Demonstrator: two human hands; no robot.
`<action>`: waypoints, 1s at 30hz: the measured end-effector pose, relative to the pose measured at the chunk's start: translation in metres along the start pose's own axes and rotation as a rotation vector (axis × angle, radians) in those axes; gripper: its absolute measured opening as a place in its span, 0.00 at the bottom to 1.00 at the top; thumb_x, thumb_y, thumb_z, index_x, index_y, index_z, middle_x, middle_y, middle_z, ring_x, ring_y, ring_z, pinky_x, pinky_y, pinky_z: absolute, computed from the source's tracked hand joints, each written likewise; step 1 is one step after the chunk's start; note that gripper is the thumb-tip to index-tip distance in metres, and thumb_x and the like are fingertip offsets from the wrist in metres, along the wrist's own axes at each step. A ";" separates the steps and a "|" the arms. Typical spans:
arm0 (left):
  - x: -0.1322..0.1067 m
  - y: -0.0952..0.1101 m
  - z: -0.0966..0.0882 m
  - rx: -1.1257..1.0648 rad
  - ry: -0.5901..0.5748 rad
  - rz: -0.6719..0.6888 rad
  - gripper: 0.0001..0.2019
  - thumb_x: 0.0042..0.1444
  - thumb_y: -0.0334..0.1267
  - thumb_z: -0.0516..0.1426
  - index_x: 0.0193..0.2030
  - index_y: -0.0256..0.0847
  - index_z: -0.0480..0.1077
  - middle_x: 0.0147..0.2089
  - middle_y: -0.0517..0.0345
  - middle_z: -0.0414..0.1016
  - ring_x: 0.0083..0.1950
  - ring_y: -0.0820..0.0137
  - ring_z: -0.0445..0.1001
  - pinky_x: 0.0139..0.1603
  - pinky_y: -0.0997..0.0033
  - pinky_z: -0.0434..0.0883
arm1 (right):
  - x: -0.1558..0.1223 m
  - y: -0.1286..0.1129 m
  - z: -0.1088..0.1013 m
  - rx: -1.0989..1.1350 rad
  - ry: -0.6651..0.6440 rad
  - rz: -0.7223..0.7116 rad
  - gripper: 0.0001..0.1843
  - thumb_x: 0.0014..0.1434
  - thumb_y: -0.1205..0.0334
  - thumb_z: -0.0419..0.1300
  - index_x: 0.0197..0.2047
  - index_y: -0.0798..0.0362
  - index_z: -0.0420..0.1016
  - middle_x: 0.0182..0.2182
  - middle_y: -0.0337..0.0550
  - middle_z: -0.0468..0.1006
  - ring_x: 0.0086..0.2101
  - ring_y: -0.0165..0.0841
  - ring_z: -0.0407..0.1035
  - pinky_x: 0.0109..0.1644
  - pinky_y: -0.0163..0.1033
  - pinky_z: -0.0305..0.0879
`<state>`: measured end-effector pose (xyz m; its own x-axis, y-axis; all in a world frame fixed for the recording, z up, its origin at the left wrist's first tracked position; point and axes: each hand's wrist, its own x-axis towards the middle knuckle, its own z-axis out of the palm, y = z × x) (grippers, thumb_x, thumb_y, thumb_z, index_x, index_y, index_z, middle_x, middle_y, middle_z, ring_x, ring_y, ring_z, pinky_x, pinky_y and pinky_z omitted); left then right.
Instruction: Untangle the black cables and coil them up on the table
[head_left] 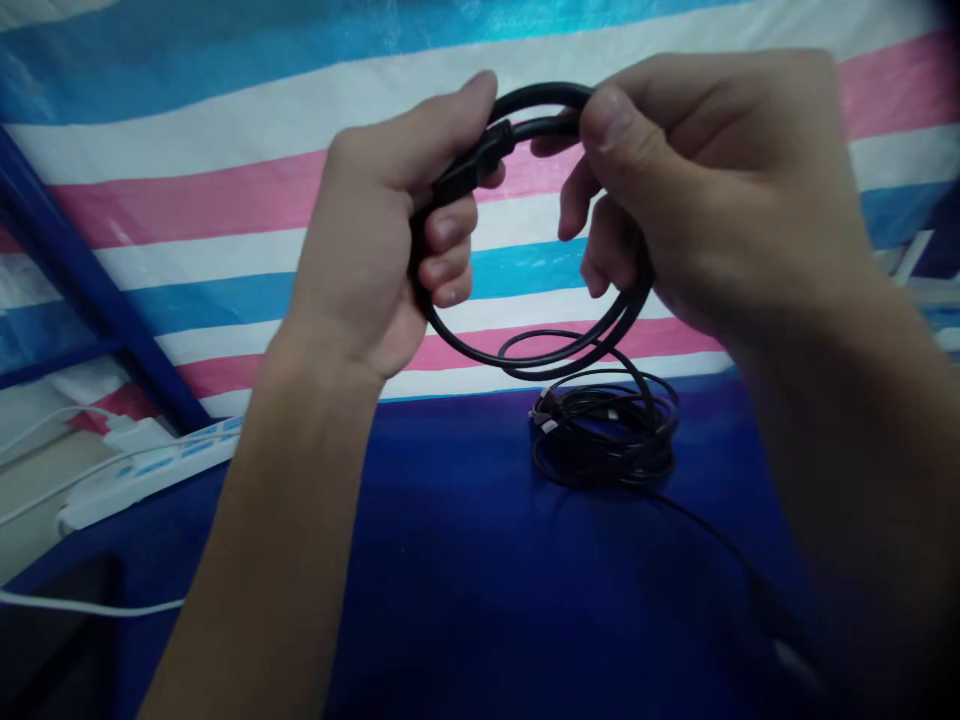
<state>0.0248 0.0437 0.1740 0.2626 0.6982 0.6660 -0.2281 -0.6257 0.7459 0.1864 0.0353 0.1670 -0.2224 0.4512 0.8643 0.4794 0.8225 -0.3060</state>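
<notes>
A black cable is held up between both hands, bent into loops that hang below them. My left hand is closed round the loops and the cable's black plug, its thumb lying along the top. With thumb and index finger, my right hand pinches the upper strands, while its other fingers curl loosely inside the loop. Below the hands, a coiled heap of black cable with small connector ends lies on the dark blue table. A strand runs from the heap up toward the held loops.
On the left lies a white power strip with white cords. A dark flat object sits at the lower left, near a white cord. Behind the table hangs a striped sheet, beside a blue metal frame. Another strand leads toward the lower right.
</notes>
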 end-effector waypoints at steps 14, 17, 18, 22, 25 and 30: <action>-0.004 0.008 -0.007 0.119 -0.067 -0.032 0.05 0.51 0.27 0.52 0.26 0.34 0.65 0.19 0.66 0.52 0.16 0.89 0.52 0.14 0.85 0.40 | -0.002 -0.002 0.011 -0.160 -0.090 -0.052 0.13 0.61 0.58 0.51 0.39 0.57 0.72 0.29 0.39 0.70 0.23 0.16 0.56 0.25 0.28 0.47; -0.003 0.008 -0.005 -0.022 0.054 0.041 0.04 0.52 0.27 0.53 0.34 0.36 0.64 0.16 0.70 0.50 0.14 0.88 0.46 0.14 0.83 0.41 | -0.003 0.007 0.013 0.057 0.034 -0.083 0.18 0.62 0.54 0.49 0.49 0.55 0.68 0.37 0.41 0.70 0.23 0.19 0.61 0.23 0.30 0.55; -0.002 0.007 -0.004 -0.057 0.091 0.060 0.05 0.52 0.26 0.54 0.36 0.37 0.63 0.16 0.71 0.50 0.14 0.88 0.45 0.14 0.82 0.43 | -0.003 0.009 0.014 0.079 0.068 -0.084 0.18 0.62 0.54 0.49 0.49 0.56 0.68 0.36 0.41 0.69 0.22 0.19 0.61 0.22 0.31 0.56; 0.000 0.004 -0.009 0.129 0.028 0.072 0.08 0.49 0.28 0.54 0.38 0.36 0.65 0.16 0.69 0.53 0.14 0.85 0.54 0.16 0.84 0.55 | -0.004 0.014 0.014 -0.095 0.134 -0.064 0.15 0.64 0.57 0.46 0.43 0.56 0.68 0.29 0.41 0.69 0.21 0.20 0.60 0.22 0.31 0.53; 0.000 0.001 -0.018 0.453 -0.107 -0.065 0.11 0.51 0.28 0.47 0.38 0.33 0.68 0.19 0.66 0.58 0.19 0.87 0.63 0.26 0.82 0.64 | -0.003 0.010 0.010 -0.250 0.081 -0.009 0.13 0.63 0.58 0.47 0.39 0.56 0.69 0.24 0.40 0.67 0.21 0.19 0.59 0.23 0.29 0.50; 0.000 0.000 -0.027 0.809 -0.071 -0.259 0.09 0.47 0.32 0.51 0.34 0.35 0.70 0.16 0.64 0.61 0.12 0.80 0.62 0.13 0.86 0.55 | 0.001 -0.010 0.008 -0.364 -0.169 0.038 0.11 0.60 0.65 0.49 0.32 0.58 0.72 0.19 0.38 0.64 0.19 0.16 0.52 0.22 0.28 0.44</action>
<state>0.0000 0.0533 0.1741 0.2788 0.8468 0.4529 0.5801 -0.5244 0.6234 0.1745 0.0302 0.1676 -0.3207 0.5549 0.7676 0.7528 0.6412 -0.1490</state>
